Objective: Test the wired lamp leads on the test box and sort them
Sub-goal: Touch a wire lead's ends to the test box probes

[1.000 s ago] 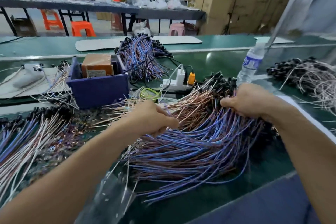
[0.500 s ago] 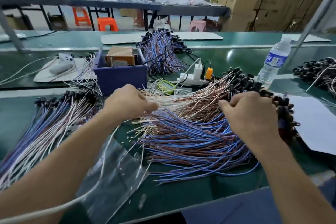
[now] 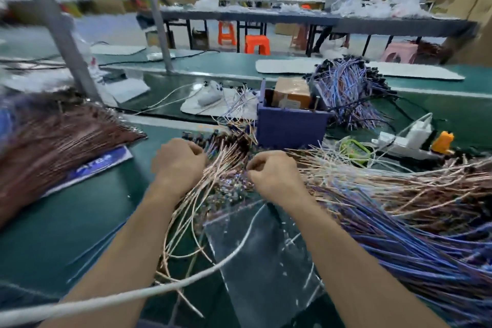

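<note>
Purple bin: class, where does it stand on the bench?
In the head view the purple bin stands centre, just beyond the right hand, with the white power strip to its right.

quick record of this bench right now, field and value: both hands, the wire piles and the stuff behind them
left hand: fingers curled round a bunch of pale leads
right hand: fingers curled at the same bunch; its hold is blurred
right pile: blue and brown leads, fanned out
left pile: brown leads, blurred
blue bin: behind the hands, cardboard box inside
plastic bag: clear, flat, between the forearms
power strip: right of the bin
</note>
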A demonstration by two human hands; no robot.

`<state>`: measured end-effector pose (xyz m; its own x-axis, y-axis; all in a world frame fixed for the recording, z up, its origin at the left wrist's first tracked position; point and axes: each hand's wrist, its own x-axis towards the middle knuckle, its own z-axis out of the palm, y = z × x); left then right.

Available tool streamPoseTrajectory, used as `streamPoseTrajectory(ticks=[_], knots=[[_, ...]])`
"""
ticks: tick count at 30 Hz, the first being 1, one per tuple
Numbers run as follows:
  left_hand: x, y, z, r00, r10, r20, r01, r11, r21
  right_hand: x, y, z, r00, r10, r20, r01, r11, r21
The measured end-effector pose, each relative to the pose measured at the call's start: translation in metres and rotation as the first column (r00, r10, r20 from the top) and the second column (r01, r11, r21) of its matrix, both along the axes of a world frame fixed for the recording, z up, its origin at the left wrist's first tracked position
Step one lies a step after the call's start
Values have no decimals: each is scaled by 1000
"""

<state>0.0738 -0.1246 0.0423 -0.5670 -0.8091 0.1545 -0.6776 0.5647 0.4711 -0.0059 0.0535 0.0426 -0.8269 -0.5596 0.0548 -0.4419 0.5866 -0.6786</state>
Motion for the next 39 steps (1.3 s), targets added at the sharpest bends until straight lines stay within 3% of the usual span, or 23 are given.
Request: streamPoseTrajectory(ticks=[4, 11, 16, 18, 24, 27, 29, 31, 33, 36, 39], knots=[[-7, -10, -25, 999, 21, -43, -18, 997, 75, -5, -38, -4, 997, 21, 71, -21, 1000, 0], [-21, -7, -50, 970, -117, -215, 97, 990, -102, -40, -82, -6, 995, -92, 37, 89, 994, 66], [-23, -12, -53, 959, -141, -248, 135, 990, -43, -45, -111, -7, 990, -134, 50, 121, 971, 205], [-24, -13, -55, 955, -154, -254, 148, 988, -42, -46, -116, -9, 980, -164, 115, 140, 971, 192], [-23, -13, -54, 957, -159, -241, 146, 987, -72, -49, -109, 0, 933, -222, 284, 222, 975, 34], [-23, -13, -52, 961, -145, -234, 131, 989, -75, -42, -103, 8, 907, -146, 396, 153, 988, 14], [-21, -12, -51, 966, -134, -221, 120, 990, -73, -35, -93, 13, 880, -64, 470, 120, 989, -90], [-20, -10, -48, 961, -128, -244, 112, 991, -78, -30, -81, 16, 885, 1, 465, 90, 981, -173], [-19, -7, -43, 921, -152, -359, 127, 988, -93, -27, -69, 19, 901, 8, 434, 107, 965, -241], [-14, 4, -31, 810, -268, -521, 286, 957, -49, -21, -54, 20, 865, 58, 499, 184, 888, -422], [-13, 16, -26, 731, -381, -566, 567, 801, 193, -16, -34, 25, 812, 166, 560, 268, 746, -610]])
